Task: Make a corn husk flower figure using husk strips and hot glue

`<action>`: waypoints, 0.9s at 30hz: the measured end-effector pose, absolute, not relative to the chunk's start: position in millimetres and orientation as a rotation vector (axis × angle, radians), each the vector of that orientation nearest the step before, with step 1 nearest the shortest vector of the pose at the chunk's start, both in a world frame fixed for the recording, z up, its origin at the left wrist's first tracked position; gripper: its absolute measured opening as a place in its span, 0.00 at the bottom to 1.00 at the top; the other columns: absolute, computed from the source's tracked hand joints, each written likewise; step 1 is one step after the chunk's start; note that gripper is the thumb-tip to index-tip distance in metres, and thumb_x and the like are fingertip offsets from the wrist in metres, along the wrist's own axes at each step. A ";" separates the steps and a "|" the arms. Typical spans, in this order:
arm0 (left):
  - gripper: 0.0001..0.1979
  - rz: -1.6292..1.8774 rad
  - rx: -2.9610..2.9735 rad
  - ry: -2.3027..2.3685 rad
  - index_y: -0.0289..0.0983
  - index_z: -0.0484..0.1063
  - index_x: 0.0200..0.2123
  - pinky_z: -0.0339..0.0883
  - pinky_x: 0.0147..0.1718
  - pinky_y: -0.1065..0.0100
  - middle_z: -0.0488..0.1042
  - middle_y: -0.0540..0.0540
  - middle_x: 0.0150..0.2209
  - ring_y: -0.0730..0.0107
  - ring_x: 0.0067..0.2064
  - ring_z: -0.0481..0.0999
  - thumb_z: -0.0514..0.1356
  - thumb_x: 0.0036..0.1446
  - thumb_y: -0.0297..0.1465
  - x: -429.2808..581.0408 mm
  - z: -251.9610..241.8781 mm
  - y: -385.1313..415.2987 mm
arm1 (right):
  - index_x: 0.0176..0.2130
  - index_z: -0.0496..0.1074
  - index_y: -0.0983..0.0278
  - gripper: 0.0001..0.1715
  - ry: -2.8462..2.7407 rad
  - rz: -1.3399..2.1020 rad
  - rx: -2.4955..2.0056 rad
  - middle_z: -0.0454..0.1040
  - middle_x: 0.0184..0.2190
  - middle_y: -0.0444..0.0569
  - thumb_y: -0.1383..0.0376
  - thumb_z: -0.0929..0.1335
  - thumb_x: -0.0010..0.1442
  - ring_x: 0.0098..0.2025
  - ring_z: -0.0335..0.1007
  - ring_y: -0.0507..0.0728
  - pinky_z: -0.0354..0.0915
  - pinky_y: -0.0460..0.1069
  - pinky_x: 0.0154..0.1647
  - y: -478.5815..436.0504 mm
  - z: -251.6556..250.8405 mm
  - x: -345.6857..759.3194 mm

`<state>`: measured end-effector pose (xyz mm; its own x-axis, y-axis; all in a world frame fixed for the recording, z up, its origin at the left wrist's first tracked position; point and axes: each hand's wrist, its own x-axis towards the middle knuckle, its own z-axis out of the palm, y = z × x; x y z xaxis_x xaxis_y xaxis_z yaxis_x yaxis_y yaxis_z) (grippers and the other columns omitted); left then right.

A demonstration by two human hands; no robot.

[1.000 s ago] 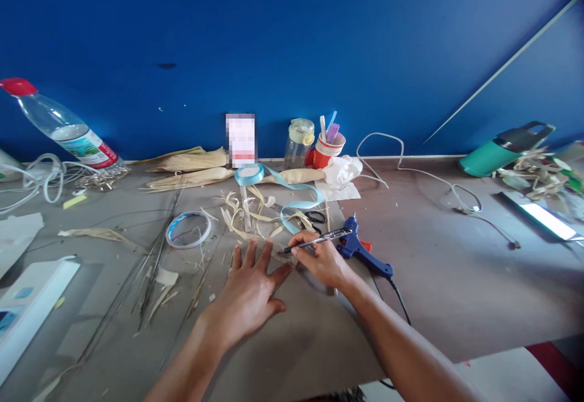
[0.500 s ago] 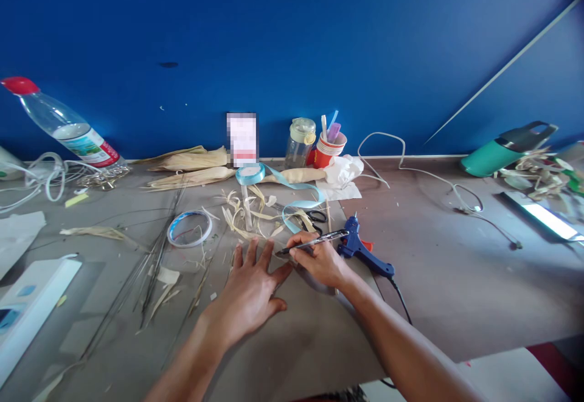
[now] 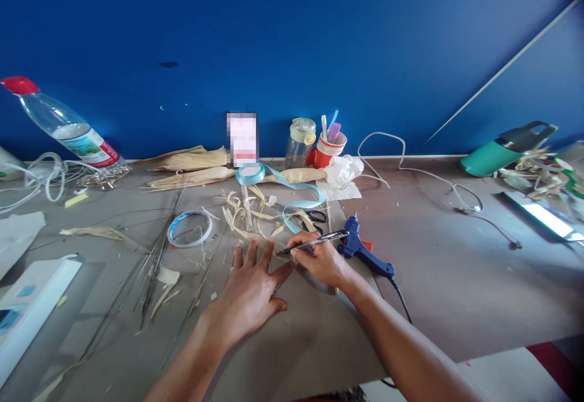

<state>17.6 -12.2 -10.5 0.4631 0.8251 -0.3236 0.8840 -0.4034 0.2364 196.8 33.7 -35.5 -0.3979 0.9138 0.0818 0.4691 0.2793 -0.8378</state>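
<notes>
My left hand (image 3: 253, 289) lies on the table with its fingers spread. Just right of it, my right hand (image 3: 319, 261) grips a dark pen (image 3: 322, 239), its tip pointing left and down near my left fingertips. Whatever lies under the pen tip is hard to make out. Behind my hands are loose dried husk strips (image 3: 232, 219) and a pale blue ribbon (image 3: 296, 206) running from its roll (image 3: 250, 174). Black-handled scissors (image 3: 318, 216) lie partly hidden behind my right hand. A blue glue gun (image 3: 360, 247) rests to the right of that hand.
Thin dark wires (image 3: 157, 268) and a tape roll (image 3: 190, 229) lie left. Further left stand a power strip (image 3: 41, 304) and a tilted plastic bottle (image 3: 75, 131). Corn husks (image 3: 191, 177), a clear cup (image 3: 300, 143) and a paper cup (image 3: 329, 151) line the blue wall. A cable (image 3: 438, 177) crosses the right.
Almost nothing differs. The pen and my right hand have shifted very slightly; my left hand stays flat in the same place.
</notes>
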 end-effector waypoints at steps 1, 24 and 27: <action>0.36 -0.216 2.349 1.442 0.56 0.54 0.60 0.36 0.56 0.34 0.41 0.42 0.67 0.34 0.65 0.37 0.64 0.48 0.38 17.5 -11.0 -12.4 | 0.31 0.71 0.64 0.07 -1.986 1.009 -1.238 0.73 0.28 0.45 0.71 0.64 0.52 0.32 0.66 0.53 0.61 0.47 0.35 33.9 -35.3 197.2; 0.36 -0.174 2.348 1.450 0.55 0.57 0.58 0.36 0.55 0.34 0.43 0.42 0.67 0.32 0.64 0.38 0.65 0.46 0.39 16.6 -11.1 -12.9 | 0.31 0.71 0.63 0.07 -2.040 1.010 -1.236 0.72 0.27 0.44 0.71 0.64 0.53 0.31 0.66 0.53 0.61 0.47 0.35 35.9 -32.6 208.3; 0.35 -0.179 2.343 1.452 0.55 0.58 0.58 0.36 0.56 0.34 0.43 0.43 0.67 0.32 0.64 0.38 0.65 0.46 0.38 16.3 -10.4 -12.8 | 0.31 0.71 0.63 0.07 -2.037 1.014 -1.236 0.72 0.27 0.44 0.71 0.64 0.53 0.31 0.66 0.52 0.61 0.47 0.35 36.2 -30.7 209.5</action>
